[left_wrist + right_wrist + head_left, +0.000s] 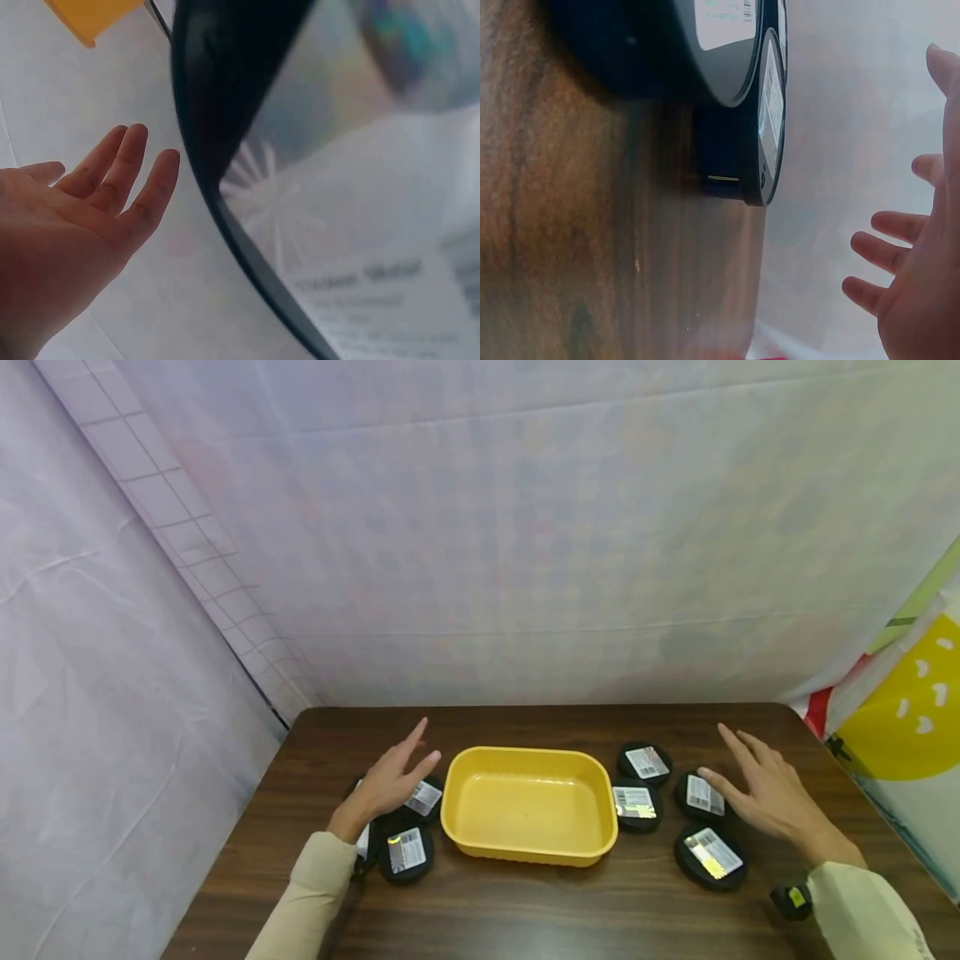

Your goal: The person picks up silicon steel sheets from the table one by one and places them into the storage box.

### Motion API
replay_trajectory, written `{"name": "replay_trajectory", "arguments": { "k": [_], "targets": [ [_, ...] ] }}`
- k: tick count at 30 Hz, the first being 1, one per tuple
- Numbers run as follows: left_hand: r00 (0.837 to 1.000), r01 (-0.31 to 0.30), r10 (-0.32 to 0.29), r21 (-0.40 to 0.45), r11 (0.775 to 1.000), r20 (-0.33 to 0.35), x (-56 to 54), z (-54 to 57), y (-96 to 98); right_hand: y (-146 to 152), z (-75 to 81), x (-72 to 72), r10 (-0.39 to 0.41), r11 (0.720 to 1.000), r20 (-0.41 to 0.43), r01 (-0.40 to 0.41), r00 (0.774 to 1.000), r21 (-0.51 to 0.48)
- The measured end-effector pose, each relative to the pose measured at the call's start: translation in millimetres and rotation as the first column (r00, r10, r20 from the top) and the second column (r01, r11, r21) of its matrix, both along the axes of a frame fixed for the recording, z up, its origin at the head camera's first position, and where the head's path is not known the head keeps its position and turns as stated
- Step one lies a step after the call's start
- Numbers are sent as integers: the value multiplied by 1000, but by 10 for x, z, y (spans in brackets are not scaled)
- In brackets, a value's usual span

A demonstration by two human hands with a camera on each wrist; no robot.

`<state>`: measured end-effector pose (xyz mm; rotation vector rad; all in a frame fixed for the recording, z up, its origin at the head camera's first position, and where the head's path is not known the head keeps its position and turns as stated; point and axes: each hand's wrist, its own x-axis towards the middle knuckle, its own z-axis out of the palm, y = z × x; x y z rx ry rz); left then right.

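A yellow plastic tray (532, 850) sits at the middle of the table between my hands. My left hand (384, 783), fingers extended, hovers over several flat round black containers (406, 855) with white barcode labels, partly hiding them. One such container (225, 97) looms large in the left wrist view, the hand (86, 217) holding nothing beside it. On the other side, my right hand (772, 793) is spread above another group of these black containers (711, 857). In the right wrist view, its fingers are apart and grip nothing, away from the containers (731, 150).
The dark wooden table (525, 910) ends at a pale cloth backdrop (495, 568). A white curtain (90, 693) hangs at the left. A small black device (792, 902) is at the right sleeve. Two right-hand containers stand close by the tray's right side.
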<state>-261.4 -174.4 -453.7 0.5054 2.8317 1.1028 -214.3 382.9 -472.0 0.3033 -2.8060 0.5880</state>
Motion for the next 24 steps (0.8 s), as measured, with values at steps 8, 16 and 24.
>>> {"name": "replay_trajectory", "arguments": {
  "k": [8, 16, 24],
  "targets": [
    [1000, 19, -19, 35, 999, 12, 34, -34, 113, 0, -7, 39, -15, 1000, 25, 15, 1000, 12],
    [989, 65, -71, 49, 997, 131, 90, -22, 205, 16, -43, 73, -36, 999, 73, 35, 997, 10],
    [978, 112, -113, 11, 994, 174, 154, -8, 281, 37, -73, 117, -20, 1000, 104, 22, 994, -13]
  ]
}}
